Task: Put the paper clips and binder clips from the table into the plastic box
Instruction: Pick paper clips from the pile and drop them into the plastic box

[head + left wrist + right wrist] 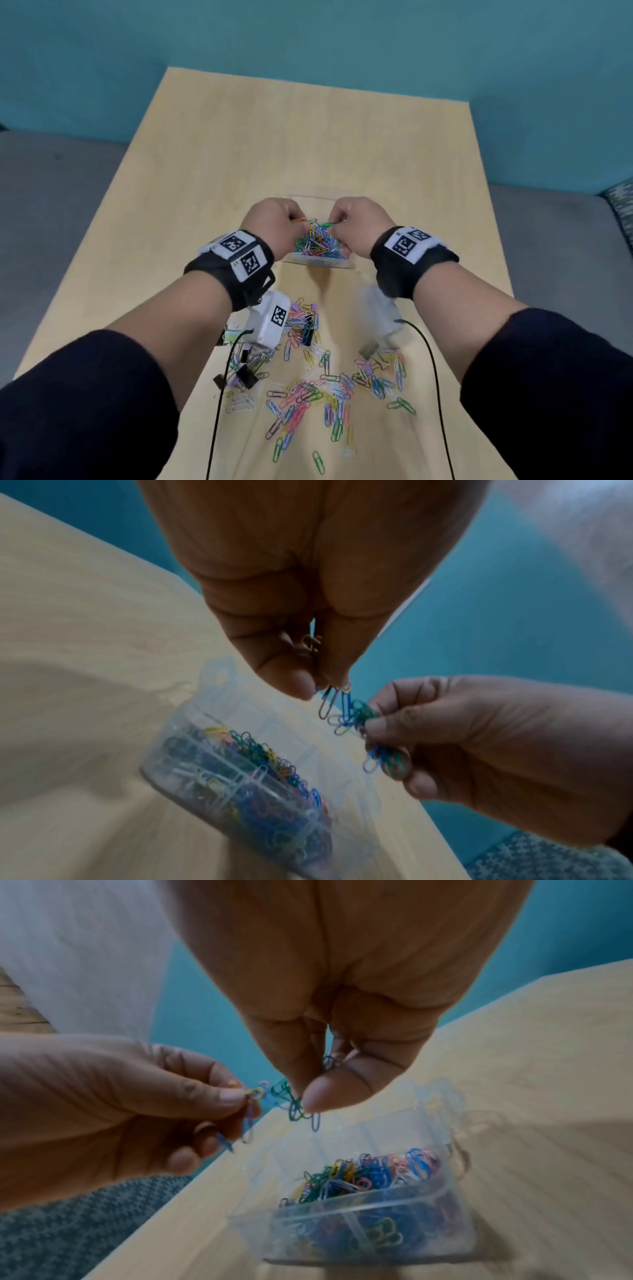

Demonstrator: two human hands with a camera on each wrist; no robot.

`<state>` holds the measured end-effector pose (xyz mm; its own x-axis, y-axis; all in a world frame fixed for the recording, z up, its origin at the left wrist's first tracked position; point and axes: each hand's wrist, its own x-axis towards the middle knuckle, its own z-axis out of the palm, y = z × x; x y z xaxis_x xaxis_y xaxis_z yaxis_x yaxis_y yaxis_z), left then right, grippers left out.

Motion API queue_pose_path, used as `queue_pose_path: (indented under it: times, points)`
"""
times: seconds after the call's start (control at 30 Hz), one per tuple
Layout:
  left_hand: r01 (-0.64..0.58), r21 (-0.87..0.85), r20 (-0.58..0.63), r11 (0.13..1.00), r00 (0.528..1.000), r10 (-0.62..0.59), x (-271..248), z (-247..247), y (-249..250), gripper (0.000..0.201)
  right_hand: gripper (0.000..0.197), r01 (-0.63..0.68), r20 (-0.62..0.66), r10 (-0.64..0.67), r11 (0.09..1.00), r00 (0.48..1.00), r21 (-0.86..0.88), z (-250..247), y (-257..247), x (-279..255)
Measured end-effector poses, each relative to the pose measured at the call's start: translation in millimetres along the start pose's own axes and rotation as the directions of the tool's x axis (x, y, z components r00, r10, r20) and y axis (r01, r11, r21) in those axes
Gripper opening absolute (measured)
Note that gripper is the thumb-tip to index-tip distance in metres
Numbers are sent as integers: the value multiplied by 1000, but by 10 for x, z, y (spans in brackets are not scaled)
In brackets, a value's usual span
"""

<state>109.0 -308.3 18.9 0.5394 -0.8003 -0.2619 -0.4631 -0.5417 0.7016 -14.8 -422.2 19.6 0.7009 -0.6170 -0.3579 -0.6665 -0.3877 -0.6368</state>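
Note:
A clear plastic box (318, 262) (356, 815) (455, 1199) sits mid-table, heaped with coloured paper clips (317, 245) (373, 1172). Both hands hover just above it. My left hand (274, 219) (318, 688) (236, 1096) pinches a few clips between thumb and fingers. My right hand (352, 219) (301, 1102) (373, 723) pinches a tangle of green and blue clips (352, 718) (294, 1110) that hangs between the two hands. On the near table lie many loose paper clips (318, 390) and several black binder clips (248, 375).
The wooden table (308, 144) is bare beyond the box. Grey floor and a teal wall surround it. Black cables (435, 377) run down from both wrist cameras over the loose clips. A patterned cushion (621, 205) shows at the far right.

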Motion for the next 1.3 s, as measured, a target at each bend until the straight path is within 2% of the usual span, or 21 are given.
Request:
queue_pose_path:
  times: [0.03,0.13,0.23,0.3,0.4,0.47,0.53,0.6,0.67,0.83,0.9,0.97,1.07,1.17,1.3]
  points:
    - [-4,-6,-4,1000,1000,4,-4,17,-21,9,6,-10,14,10,1000,1000,3,10,-9,-7]
    - [-40,26,-43,999,998,41,-160,2,-164,24,28,6,-25,-9,994,1000,-113,-7,54,-173]
    - [-71,14,-59,997,996,71,-632,-24,-335,20,17,79,-70,-87,992,994,-100,28,256,-681]
    - [-67,49,24,997,998,66,-1104,53,-494,18,11,23,-51,-26,998,998,-64,114,504,-1130]
    - [-76,159,176,984,983,47,-1852,283,-804,24,11,-143,-55,137,981,989,-128,306,979,-1786]
    - [-68,199,247,978,969,17,-2200,459,-987,37,19,-203,-109,189,970,976,-136,494,1275,-2112]
    - [-76,224,285,972,958,9,-2384,619,-1095,55,34,-202,-140,181,967,973,-156,694,1461,-2316]
    - [-93,268,275,959,961,16,-2452,741,-1088,66,45,-163,-135,139,969,981,-185,867,1532,-2424]
    - [-132,312,261,941,964,48,-2448,845,-1038,68,47,-153,-133,128,968,983,-198,1001,1461,-2478]
    - [-220,348,257,911,957,132,-2400,975,-915,43,43,-77,9,80,981,997,-176,1221,1116,-2547]
    - [-213,342,216,915,966,144,-2391,965,-912,44,41,-106,-60,97,980,993,-170,1118,1103,-2471]
    - [-189,357,171,915,976,135,-2357,939,-897,51,47,-134,-133,106,964,985,-229,955,1165,-2320]
    - [-183,402,180,897,977,118,-2261,940,-853,52,59,-146,-102,117,925,988,-351,790,1212,-2097]
    - [-257,477,227,841,960,165,-2214,975,-858,46,57,-97,-42,87,886,995,-454,810,1220,-2070]
    - [-287,538,232,793,954,188,-2272,957,-926,37,49,-138,-75,118,899,990,-415,984,1211,-2360]
